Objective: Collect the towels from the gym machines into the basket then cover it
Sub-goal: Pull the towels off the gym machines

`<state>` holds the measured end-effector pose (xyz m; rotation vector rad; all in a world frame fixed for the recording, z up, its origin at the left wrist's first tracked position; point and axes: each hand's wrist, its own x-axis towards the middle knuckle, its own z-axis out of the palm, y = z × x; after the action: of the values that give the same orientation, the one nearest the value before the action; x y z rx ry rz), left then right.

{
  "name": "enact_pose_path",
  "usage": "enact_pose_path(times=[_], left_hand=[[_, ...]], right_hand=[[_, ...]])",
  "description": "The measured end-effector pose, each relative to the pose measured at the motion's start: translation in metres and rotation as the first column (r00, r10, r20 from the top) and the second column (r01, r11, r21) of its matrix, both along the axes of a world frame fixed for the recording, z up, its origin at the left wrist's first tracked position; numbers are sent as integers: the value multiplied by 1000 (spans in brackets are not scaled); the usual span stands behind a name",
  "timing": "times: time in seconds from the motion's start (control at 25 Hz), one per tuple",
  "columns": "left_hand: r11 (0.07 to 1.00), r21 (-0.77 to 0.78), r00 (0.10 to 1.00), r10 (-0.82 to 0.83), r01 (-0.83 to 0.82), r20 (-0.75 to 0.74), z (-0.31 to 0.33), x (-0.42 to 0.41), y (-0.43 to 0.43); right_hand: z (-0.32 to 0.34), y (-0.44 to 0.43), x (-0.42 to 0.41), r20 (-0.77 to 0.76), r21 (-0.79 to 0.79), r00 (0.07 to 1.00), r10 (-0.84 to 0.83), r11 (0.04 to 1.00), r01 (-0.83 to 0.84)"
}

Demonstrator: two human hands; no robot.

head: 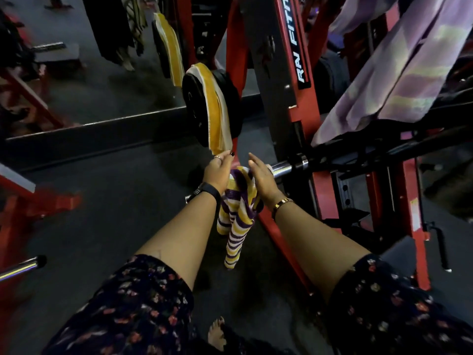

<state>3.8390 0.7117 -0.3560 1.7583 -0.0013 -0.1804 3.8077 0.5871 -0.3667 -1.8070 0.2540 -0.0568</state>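
Pinching the yellow towel (217, 108), the left hand (217, 168) next had to lift it off the weight plate (195, 111); the right hand (261, 175) lay flat against the striped towel (238, 226).

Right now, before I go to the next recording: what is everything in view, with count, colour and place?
yellow-and-white towel: one, yellow with white edges, draped over the weight plate
striped towel: one, purple, yellow and white, hanging between the hands
lilac towel: one, pale purple patterned, draped on the machine, upper right
weight plate: at least one, black, left of the machine's upright
machine: one, red and grey, centre to right
chrome bars: two, silver, one beside the right hand, one lower left
mirror: one, upper left, reflecting a yellow towel
left hand: one, fingertips at the yellow-and-white towel's lower end
right hand: one, fingers straight, against the striped towel
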Motion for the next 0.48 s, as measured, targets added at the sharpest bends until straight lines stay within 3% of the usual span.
enact_pose_path(times=[0.16,0.2,0.28,0.36,0.48], left_hand=[[967,237,986,-52,89,-157,-18,40,-1],[962,251,979,-60,109,-197,-23,47,0],[951,272,959,-70,147,-275,-33,57,1],[936,294,941,-91,193,-327,-42,62,-2],[932,305,924,-69,193,-376,-47,67,-9]], right_hand=[[-31,-8,41,-54,-302,987,151,940,-160],[-35,-10,47,-81,-414,972,222,879,-235],[-43,-17,57,-168,-635,915,366,670,-385],[-54,-29,64,-235,-749,859,455,478,-459],[-59,-40,71,-258,-808,826,502,356,-469]])
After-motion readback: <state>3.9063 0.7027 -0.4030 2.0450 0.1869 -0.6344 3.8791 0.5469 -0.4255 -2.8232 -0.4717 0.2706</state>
